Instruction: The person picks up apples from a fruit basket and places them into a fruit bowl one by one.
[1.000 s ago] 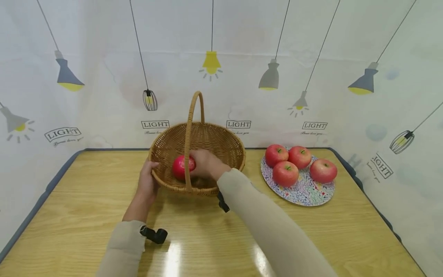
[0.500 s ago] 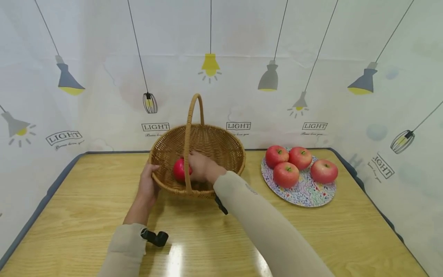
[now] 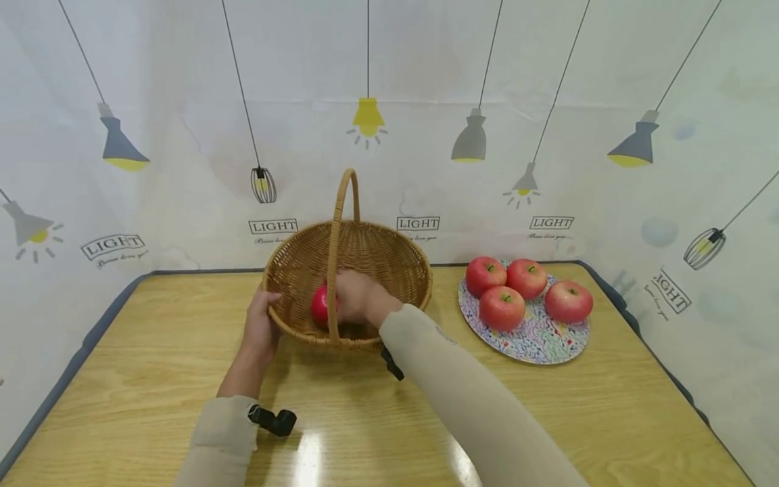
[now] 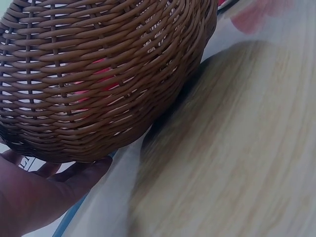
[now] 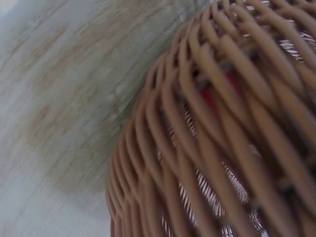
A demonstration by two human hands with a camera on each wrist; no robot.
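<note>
A brown wicker basket [image 3: 398, 260] with a tall arched handle stands near the back of the table, its opening facing me. My left hand [image 3: 262, 328] grips its left side, thumb over the rim and fingers beneath the woven wall, as the left wrist view shows. Inside the basket, my right hand [image 3: 359, 297] holds a round red fruit [image 3: 319, 308] from its right side. The handle crosses in front of the fruit, and the hand covers part of it. Through the weave, patches of red [image 4: 101, 79] show in the left wrist view. The basket wall hides the right hand in the right wrist view.
Several red apples [image 3: 502, 308] sit on a round patterned plate [image 3: 548, 348] at the right of the wooden table [image 3: 365, 419]. A white backdrop [image 3: 201, 135] printed with lamps rises behind and on both sides. The right forearm crosses the table's front right.
The right hand and the red fruit have shifted slightly down and right within the basket, with less of the fruit showing. The left hand keeps its grip on the rim.
</note>
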